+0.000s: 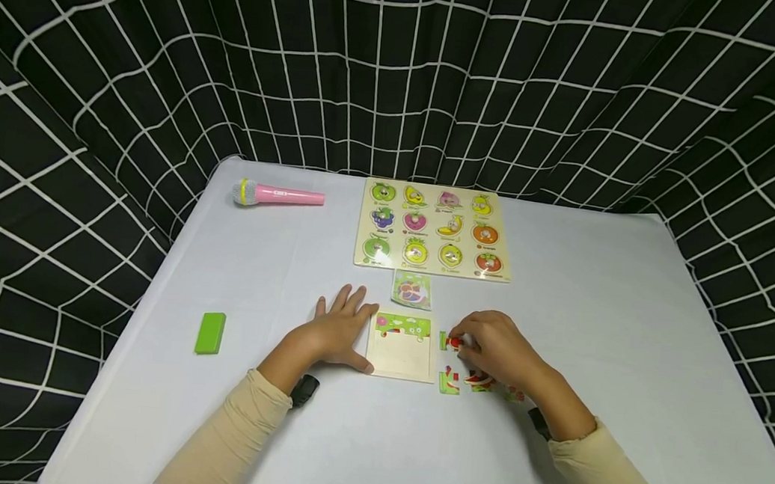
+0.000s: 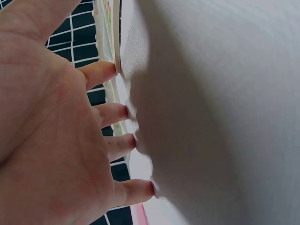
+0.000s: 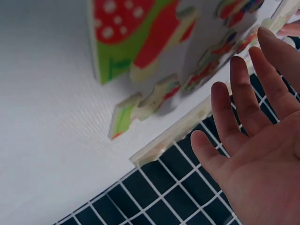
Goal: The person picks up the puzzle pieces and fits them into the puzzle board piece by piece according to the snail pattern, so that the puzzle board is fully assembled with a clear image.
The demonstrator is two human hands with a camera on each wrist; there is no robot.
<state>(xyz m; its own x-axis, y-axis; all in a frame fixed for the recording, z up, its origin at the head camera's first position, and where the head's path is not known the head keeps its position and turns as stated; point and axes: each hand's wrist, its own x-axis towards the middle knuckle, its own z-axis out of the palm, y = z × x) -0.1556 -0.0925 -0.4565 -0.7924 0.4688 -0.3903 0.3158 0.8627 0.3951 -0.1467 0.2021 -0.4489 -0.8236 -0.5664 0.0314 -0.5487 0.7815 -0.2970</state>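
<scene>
A square wooden puzzle board (image 1: 401, 355) lies mid-table, its top strip filled with green pieces and its lower part bare wood. My left hand (image 1: 339, 334) rests at the board's left side with spread fingers, thumb and index finger touching its edge. To the right of the board, my right hand (image 1: 498, 347) pinches a red and green puzzle piece (image 1: 453, 342) between thumb and fingertips, low over the table. A green and red corner piece (image 1: 448, 382) lies below it. More loose pieces (image 1: 480, 380) lie beside and partly under the right hand; nearby ones loom large in the right wrist view.
A small picture card (image 1: 412, 290) lies just above the board. Behind it is a large fruit puzzle board (image 1: 435, 230). A pink toy microphone (image 1: 279, 195) lies at the back left, and a green block (image 1: 210, 333) at the left. Black gridded curtain (image 1: 399, 70) surrounds the table.
</scene>
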